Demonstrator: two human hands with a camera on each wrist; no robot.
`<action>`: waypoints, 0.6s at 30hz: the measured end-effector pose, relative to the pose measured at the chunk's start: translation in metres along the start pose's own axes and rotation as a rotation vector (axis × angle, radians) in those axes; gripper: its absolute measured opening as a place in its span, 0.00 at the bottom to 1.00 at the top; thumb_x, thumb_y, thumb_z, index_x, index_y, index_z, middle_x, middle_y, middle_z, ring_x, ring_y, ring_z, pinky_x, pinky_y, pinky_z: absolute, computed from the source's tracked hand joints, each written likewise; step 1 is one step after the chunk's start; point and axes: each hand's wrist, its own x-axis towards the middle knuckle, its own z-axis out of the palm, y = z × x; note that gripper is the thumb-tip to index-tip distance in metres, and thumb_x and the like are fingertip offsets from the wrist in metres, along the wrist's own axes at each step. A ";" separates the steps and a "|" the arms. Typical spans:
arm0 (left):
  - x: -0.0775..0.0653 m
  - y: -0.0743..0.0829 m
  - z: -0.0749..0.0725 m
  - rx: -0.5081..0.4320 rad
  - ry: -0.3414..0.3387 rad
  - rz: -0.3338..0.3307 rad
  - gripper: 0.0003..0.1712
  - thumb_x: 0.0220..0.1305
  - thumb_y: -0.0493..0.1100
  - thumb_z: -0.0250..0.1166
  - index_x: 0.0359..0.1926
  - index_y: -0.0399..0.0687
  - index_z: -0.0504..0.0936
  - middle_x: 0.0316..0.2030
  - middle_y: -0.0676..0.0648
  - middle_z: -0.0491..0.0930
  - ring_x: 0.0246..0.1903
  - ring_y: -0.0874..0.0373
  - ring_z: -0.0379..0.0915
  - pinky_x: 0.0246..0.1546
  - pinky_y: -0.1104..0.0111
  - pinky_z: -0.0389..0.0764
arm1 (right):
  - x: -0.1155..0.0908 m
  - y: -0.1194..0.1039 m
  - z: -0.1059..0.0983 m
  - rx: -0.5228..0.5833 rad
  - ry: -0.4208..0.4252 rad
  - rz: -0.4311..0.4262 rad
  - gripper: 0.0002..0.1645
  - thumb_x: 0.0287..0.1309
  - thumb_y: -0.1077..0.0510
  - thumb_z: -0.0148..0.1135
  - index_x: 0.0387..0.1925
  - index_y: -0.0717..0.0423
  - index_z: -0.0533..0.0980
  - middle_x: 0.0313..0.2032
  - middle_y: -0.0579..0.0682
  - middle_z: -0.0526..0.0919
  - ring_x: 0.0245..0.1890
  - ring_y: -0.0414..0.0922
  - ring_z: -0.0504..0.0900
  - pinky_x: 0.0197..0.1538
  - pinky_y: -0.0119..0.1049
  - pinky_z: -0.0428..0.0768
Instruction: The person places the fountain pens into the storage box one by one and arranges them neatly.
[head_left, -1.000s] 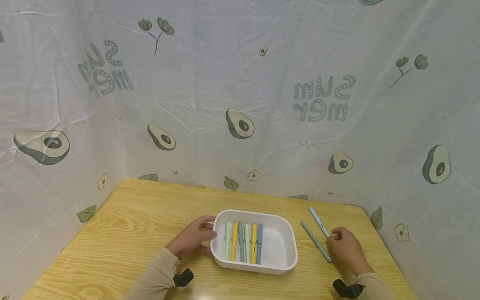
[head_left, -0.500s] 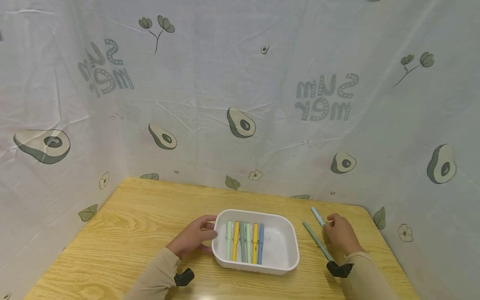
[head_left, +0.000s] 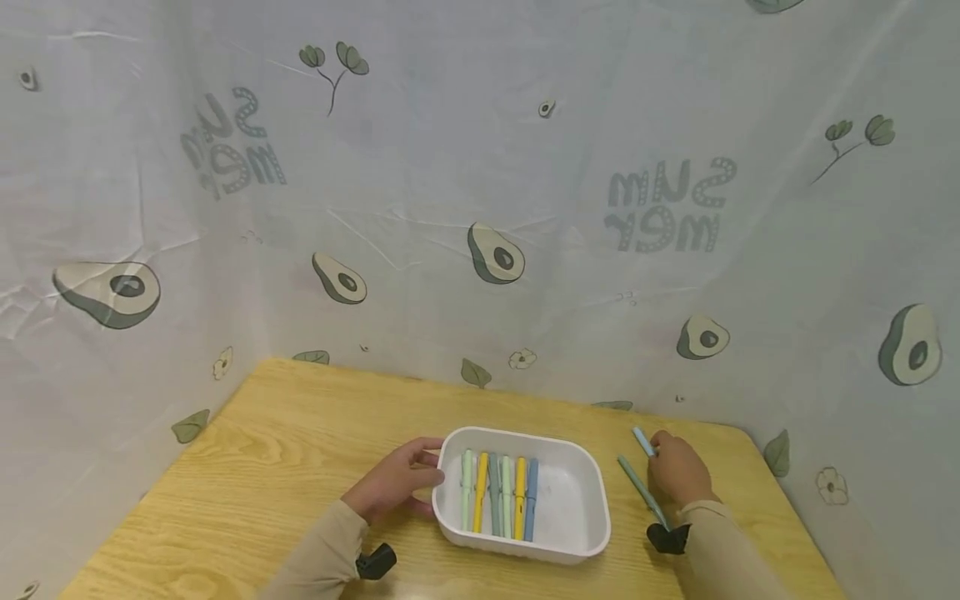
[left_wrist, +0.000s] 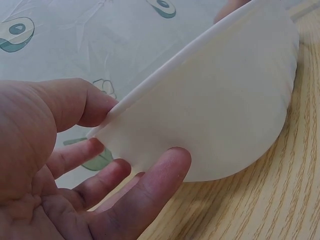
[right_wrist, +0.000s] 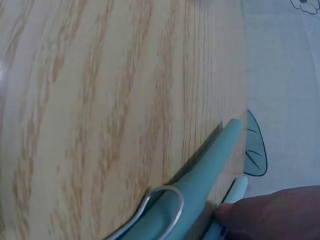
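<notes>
My left hand (head_left: 397,479) holds the left end of a white plastic tray (head_left: 566,500), thumb at the rim and fingers along the outer wall (left_wrist: 225,100) in the left wrist view. Inside the tray, a row of pens lies side by side: pale green, yellow (head_left: 480,492), grey-green and blue (head_left: 532,498). To the right, my right hand (head_left: 678,471) pinches a light blue pen (head_left: 642,442), whose far end pokes out past the fingers. Beside it a dark green pen (head_left: 637,482) lies on the table, its wire clip showing in the right wrist view.
The wooden table (head_left: 315,433) is walled at the back and sides by a pale cloth (head_left: 420,317) printed with avocados. A black wrist mount (head_left: 667,539) sits on the right sleeve and overlaps the near end of the dark green pen.
My right hand has moved away from me along the light blue pen, covering more of it. The left hand and tray keep their places; the head view has shifted slightly.
</notes>
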 end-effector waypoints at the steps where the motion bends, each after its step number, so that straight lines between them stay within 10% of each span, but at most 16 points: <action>1: 0.001 0.000 0.001 0.000 -0.001 0.002 0.33 0.72 0.37 0.64 0.74 0.42 0.66 0.58 0.33 0.71 0.49 0.46 0.79 0.39 0.51 0.92 | -0.001 0.001 0.000 -0.008 0.009 -0.002 0.16 0.66 0.68 0.56 0.52 0.73 0.75 0.39 0.66 0.83 0.36 0.57 0.82 0.38 0.54 0.84; 18: -0.001 0.003 0.004 0.007 0.008 0.000 0.34 0.71 0.36 0.63 0.75 0.40 0.65 0.58 0.31 0.70 0.48 0.45 0.79 0.39 0.52 0.92 | -0.036 0.001 -0.001 -0.138 0.048 -0.030 0.04 0.64 0.72 0.57 0.34 0.63 0.75 0.27 0.55 0.80 0.26 0.50 0.79 0.28 0.49 0.81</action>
